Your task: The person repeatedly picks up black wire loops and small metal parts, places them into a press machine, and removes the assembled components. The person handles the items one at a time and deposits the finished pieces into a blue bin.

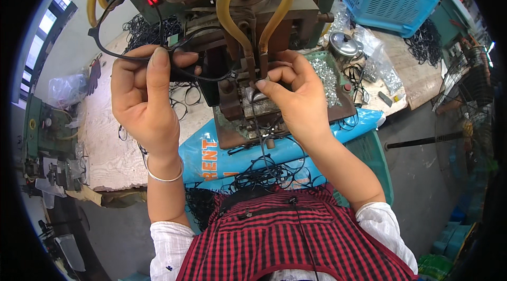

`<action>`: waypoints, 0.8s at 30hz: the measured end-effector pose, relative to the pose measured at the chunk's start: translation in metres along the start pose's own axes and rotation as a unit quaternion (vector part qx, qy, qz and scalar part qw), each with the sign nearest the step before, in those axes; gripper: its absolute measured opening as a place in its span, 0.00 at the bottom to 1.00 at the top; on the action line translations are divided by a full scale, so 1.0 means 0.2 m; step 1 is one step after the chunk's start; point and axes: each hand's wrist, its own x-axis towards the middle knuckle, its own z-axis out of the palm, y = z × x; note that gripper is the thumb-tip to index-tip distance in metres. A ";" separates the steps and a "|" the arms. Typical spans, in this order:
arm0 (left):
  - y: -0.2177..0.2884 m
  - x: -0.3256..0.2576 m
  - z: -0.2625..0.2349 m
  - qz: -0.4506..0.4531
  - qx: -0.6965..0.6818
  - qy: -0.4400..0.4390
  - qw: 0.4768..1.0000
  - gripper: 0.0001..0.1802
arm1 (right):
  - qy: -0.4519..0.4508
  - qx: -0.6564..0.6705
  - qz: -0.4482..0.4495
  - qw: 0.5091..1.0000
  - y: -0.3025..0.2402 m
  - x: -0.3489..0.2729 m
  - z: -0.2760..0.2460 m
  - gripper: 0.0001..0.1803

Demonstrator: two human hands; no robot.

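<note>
Under the press (253, 12), right hand (296, 96) pinches black cord (259, 122) onto the die block (248, 99); left hand (145, 91) grips cord loop left of press; seat cord square, fingertips off die

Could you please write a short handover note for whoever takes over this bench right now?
Left hand: raised beside the press, pinching thin black elastic cord loops between thumb and fingers.
Right hand: fingertips at the grey metal die block of the dark bench press, placing a black cord there.
Nearby: a tangle of black cords lies on the blue plastic sack at the lap; small silver metal clips fill the tray to the right.
Done: how many cords are finished cannot be told.
Left: the cord at the die looks not yet pressed; the lap pile remains.
</note>
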 end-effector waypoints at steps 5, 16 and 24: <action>0.00 0.00 0.01 -0.008 0.004 0.001 1.000 0.07 | 0.011 0.036 -0.030 0.999 0.06 -0.02 -0.02 0.29; 0.15 -0.14 -0.01 -0.108 -0.092 -0.053 0.988 0.10 | -0.026 -0.155 -0.165 0.974 -0.03 -0.18 -0.05 0.26; 0.11 -0.34 0.12 -0.617 -0.197 -0.220 0.729 0.16 | 0.138 -0.634 -0.176 0.740 0.41 -0.03 -0.65 0.11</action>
